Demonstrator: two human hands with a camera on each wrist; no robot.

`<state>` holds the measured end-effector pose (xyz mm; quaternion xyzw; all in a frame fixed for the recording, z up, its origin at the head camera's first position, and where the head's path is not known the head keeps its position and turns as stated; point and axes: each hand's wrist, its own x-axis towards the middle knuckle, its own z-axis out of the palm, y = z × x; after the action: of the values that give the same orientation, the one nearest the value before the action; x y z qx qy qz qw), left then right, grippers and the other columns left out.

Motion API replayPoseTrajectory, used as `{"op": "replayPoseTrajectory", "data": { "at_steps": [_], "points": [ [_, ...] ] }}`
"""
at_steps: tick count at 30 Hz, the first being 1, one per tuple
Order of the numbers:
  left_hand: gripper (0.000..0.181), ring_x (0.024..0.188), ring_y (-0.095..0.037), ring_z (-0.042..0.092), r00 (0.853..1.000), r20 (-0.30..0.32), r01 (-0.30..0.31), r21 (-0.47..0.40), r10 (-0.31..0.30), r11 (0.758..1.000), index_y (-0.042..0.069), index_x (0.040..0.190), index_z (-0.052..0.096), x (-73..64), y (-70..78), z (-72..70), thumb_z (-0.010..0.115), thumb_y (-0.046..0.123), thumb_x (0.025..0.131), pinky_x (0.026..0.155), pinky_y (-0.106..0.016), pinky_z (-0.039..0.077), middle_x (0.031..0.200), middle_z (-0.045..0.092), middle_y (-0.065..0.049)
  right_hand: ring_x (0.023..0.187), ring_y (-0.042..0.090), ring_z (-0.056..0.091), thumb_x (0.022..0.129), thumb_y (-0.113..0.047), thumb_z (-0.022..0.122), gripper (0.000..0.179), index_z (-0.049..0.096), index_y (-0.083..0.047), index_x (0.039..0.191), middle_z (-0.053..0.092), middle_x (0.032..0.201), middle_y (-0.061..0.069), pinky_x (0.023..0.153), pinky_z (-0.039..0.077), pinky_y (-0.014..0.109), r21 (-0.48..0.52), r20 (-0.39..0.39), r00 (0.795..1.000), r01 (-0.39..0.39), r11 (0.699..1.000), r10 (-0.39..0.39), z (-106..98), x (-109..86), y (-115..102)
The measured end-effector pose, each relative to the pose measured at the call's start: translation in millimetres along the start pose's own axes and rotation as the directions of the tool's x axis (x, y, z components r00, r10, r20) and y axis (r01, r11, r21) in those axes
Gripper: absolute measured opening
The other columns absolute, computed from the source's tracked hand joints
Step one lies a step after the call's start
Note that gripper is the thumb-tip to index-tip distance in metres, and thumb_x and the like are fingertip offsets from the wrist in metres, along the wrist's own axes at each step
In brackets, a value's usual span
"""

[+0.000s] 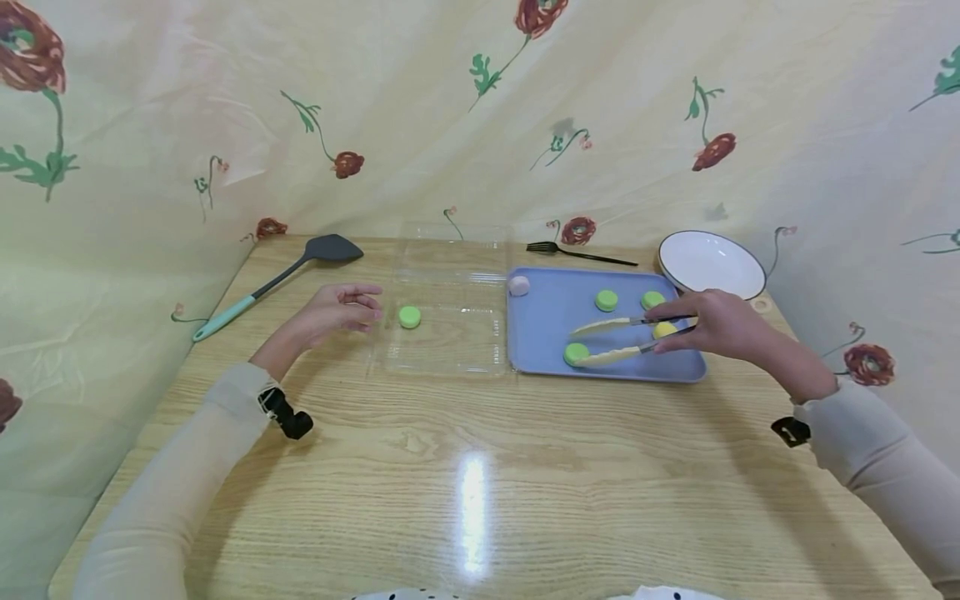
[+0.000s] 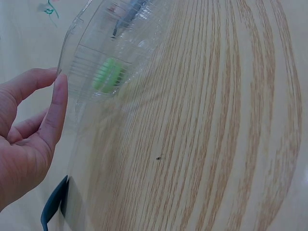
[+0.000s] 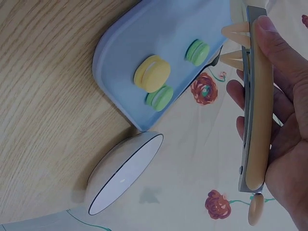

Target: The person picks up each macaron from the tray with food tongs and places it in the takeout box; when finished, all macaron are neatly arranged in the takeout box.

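My right hand (image 1: 723, 325) grips a pair of tongs (image 3: 260, 115) with cream-coloured tips and metal arms. The tongs reach over the blue tray (image 1: 547, 312), arms spread, the lower tip overlapping a green macaron (image 1: 576, 354) at its front. Two other green macarons (image 1: 607, 301), a yellow macaron (image 1: 664, 331) and a pale pink one (image 1: 519, 286) lie on the tray. My left hand (image 1: 337, 310) is at the left side of a clear plastic box (image 1: 450, 367), fingertips right at its rim in the left wrist view. One green macaron (image 1: 409, 317) sits inside the box.
The box's clear lid (image 1: 453, 250) lies folded back behind it. A black fork (image 1: 581, 253) lies behind the tray, and a white bowl (image 1: 712, 262) with a dark rim stands at the back right. A spatula (image 1: 277, 279) with a mint handle lies at the left.
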<state>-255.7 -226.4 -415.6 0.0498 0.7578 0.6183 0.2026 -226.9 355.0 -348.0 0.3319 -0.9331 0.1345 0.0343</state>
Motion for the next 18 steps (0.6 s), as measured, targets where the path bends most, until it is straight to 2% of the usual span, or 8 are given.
{"op": "replayPoseTrajectory", "data": {
  "at_steps": [10,18],
  "points": [
    [0.063,0.098,-0.013,0.068,1.000,-0.007,0.005,-0.001,-0.006,1.000,-0.003,0.152,0.041,0.6,0.0,1.3,0.068,0.006,0.097,0.088,-0.028,0.063,0.113,0.061,-0.003,0.070,-0.004,0.054,0.068,-0.024,0.095,0.043,0.081,-0.013,0.108,0.079,0.095,0.001,0.057,0.046,0.019,0.015,0.050,0.999,-0.001,1.000,0.001,4.3,-2.0,3.1],
    [0.061,0.098,-0.013,0.068,1.000,-0.010,0.012,0.001,-0.012,1.000,-0.002,0.152,0.041,1.1,-1.0,0.4,0.068,0.006,0.097,0.088,-0.028,0.063,0.113,0.061,-0.003,0.070,-0.005,0.057,0.070,-0.024,0.094,0.042,0.081,-0.012,0.108,0.079,0.096,0.003,0.055,0.047,0.019,0.028,0.029,1.000,-0.004,1.000,0.004,5.7,-4.4,3.2]
  ]
}}
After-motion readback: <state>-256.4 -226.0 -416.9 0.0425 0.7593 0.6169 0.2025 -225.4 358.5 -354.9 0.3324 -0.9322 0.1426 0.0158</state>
